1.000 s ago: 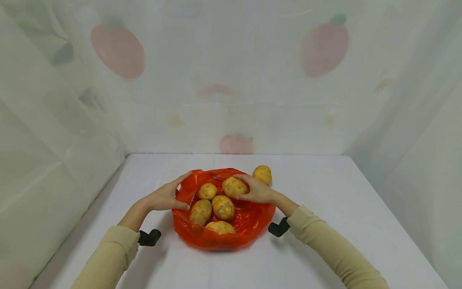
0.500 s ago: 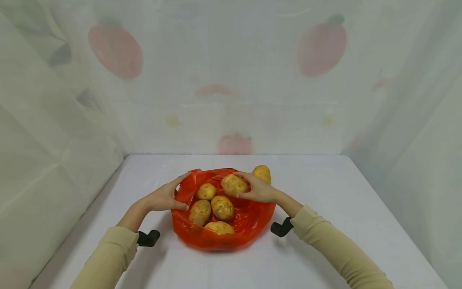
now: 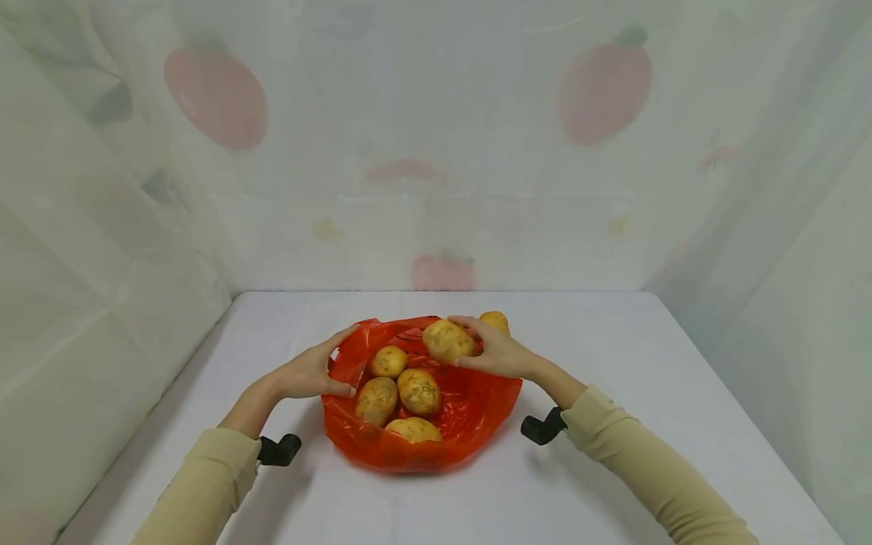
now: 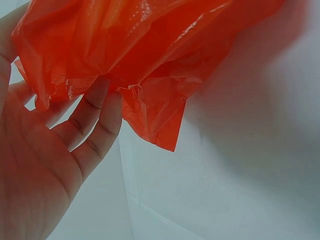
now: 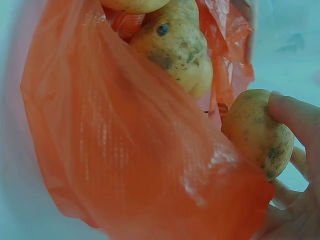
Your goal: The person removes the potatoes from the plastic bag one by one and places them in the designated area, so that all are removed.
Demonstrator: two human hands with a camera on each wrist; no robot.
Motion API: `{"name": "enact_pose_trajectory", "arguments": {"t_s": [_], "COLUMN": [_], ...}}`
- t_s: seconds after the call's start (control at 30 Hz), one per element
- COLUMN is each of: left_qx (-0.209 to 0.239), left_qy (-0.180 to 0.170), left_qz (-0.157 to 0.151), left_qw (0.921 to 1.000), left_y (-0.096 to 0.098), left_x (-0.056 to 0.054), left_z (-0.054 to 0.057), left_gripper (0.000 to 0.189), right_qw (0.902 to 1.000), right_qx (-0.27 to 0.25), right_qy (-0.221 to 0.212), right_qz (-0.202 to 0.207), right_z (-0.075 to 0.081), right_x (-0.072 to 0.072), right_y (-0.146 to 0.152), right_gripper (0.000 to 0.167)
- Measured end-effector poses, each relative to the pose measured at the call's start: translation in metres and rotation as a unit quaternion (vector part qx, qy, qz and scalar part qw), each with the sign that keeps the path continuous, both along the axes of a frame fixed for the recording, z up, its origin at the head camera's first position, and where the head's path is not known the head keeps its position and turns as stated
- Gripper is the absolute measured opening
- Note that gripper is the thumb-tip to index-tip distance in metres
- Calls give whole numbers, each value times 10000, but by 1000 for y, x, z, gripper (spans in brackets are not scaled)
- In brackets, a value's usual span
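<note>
A red plastic bag [image 3: 477,405] lies wide open at the middle of the table, several potatoes [image 3: 418,392] inside it. My left hand [image 3: 309,372] holds the bag's left rim, thumb on the inner side and fingers outside; in the left wrist view its fingers [image 4: 102,127] press against the crinkled red plastic [image 4: 155,112]. At the bag's back right, my right hand [image 3: 496,352] grips a potato [image 3: 448,341] between thumb and fingers, over the opening. The right wrist view shows that potato [image 5: 259,132] beside the bag's edge, with the thumb [image 5: 295,112] on top.
One more potato [image 3: 495,321] sits on the white table [image 3: 579,333] behind my right hand and is partly hidden by it. Pale printed curtains [image 3: 436,113] stand behind the table and along both sides. A black wrist mount [image 3: 543,426] sticks out below my right wrist.
My right hand has risen slightly and shifted a little to the right with the potato, now overlapping the potato behind it. The left hand stays at the bag's rim.
</note>
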State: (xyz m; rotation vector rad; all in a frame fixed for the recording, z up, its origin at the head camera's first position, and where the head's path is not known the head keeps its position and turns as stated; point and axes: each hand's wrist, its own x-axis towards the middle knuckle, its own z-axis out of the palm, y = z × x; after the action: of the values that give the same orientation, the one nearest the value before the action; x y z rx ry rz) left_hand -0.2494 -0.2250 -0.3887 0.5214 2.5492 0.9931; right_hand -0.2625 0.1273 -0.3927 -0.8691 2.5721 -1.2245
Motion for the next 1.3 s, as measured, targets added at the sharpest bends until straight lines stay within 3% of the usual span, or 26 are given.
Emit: {"name": "enact_pose_trajectory", "arguments": {"t_s": [0.53, 1.13, 1.3], "left_qx": [107, 140, 127], "left_qy": [-61, 3, -31], "left_qz": [-3, -38, 13], "left_qw": [9999, 9999, 9999], "left_y": [-1, -3, -3], "left_x": [0, -1, -1], "left_z": [1, 1, 0], "left_gripper": [101, 101, 102], "right_qw": [9978, 9948, 9936], "right_qx": [-545, -483, -499], "right_qy": [-120, -33, -100], "right_qz": [-346, -893, -1009], "right_z": [13, 14, 23], "right_x": [0, -5, 0], "right_y": [27, 54, 56], "right_gripper": [73, 74, 74]}}
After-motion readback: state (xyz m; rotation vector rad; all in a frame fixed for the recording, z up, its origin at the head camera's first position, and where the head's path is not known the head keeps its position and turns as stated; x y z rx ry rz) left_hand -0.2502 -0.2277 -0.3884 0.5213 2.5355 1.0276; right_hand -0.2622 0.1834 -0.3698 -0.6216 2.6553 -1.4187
